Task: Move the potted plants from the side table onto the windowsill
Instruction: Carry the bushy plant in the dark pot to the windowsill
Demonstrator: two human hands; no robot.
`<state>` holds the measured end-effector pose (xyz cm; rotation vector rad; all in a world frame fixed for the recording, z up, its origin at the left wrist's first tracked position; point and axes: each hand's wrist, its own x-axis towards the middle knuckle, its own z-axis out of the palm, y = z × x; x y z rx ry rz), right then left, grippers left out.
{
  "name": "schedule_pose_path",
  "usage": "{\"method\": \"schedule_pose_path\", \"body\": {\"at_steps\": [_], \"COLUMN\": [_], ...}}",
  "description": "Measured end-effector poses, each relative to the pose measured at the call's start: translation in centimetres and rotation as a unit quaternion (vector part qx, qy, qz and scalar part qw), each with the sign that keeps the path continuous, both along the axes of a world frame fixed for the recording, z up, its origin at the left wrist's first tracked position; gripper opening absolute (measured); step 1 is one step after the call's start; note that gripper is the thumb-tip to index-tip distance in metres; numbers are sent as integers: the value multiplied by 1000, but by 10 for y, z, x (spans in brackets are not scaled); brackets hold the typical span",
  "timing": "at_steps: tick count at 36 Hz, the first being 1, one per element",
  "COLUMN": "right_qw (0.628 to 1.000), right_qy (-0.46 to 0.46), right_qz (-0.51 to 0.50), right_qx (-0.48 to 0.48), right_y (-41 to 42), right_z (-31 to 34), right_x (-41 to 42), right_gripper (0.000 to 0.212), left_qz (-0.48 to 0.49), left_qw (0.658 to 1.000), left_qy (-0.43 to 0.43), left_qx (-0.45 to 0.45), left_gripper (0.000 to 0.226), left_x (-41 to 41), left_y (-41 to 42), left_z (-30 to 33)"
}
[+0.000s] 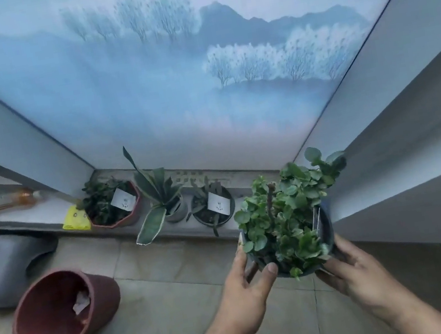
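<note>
Both my hands hold a dark pot with a bushy round-leaved green plant [282, 214], carried just in front of the right end of the windowsill [242, 189]. My left hand [247, 284] grips the pot's left side, my right hand [350, 270] its right side. On the sill stand three potted plants: a dark-leaved one in a reddish pot with a white tag [113, 205], a long-leaved one in a grey pot [160, 197], and a small one in a dark round pot with a white tag [212, 206]. The side table is out of view.
A big empty brown pot [62, 312] lies tilted on the tiled floor at the left. A grey object [0, 268] sits behind it. A yellow packet [75, 220] and an orange bottle [6, 199] lie on the ledge at left. A printed blind covers the window.
</note>
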<state>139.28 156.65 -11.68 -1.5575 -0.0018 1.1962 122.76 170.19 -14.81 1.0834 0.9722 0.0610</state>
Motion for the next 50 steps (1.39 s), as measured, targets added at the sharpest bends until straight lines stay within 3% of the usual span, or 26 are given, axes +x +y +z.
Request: {"method": "schedule_pose_path", "body": {"at_steps": [4, 10, 20, 24, 29, 37, 44, 50], "right_qw": [1000, 1000, 999, 999, 998, 996, 988, 968], "right_qy": [-5, 11, -32, -27, -15, 11, 33, 75], "right_qz": [6, -26, -33, -38, -63, -92, -153, -238], "right_qx": [-12, -11, -25, -24, -15, 18, 1, -33], "right_y": [20, 44, 68, 73, 75, 87, 86, 69], "right_z": [-55, -125, -200, -213, -220, -220, -222, -209], "right_x": [9, 26, 49, 55, 58, 61, 47, 18], "right_gripper": [47, 49, 43, 44, 46, 45, 34, 48], "left_qz": [8, 18, 0, -1, 0, 42, 39, 7], "left_qw": [1000, 1000, 999, 999, 998, 997, 997, 999], "left_qy": [1, 10, 26, 28, 9, -13, 30, 50], "left_qx": [3, 21, 42, 46, 55, 66, 52, 8], "left_gripper": [74, 75, 48, 46, 59, 44, 42, 66], "left_x": [12, 31, 59, 65, 71, 86, 86, 69], "left_y": [16, 37, 58, 58, 57, 60, 57, 55], "left_z": [-49, -110, -179, -190, -202, -212, -204, -170]}}
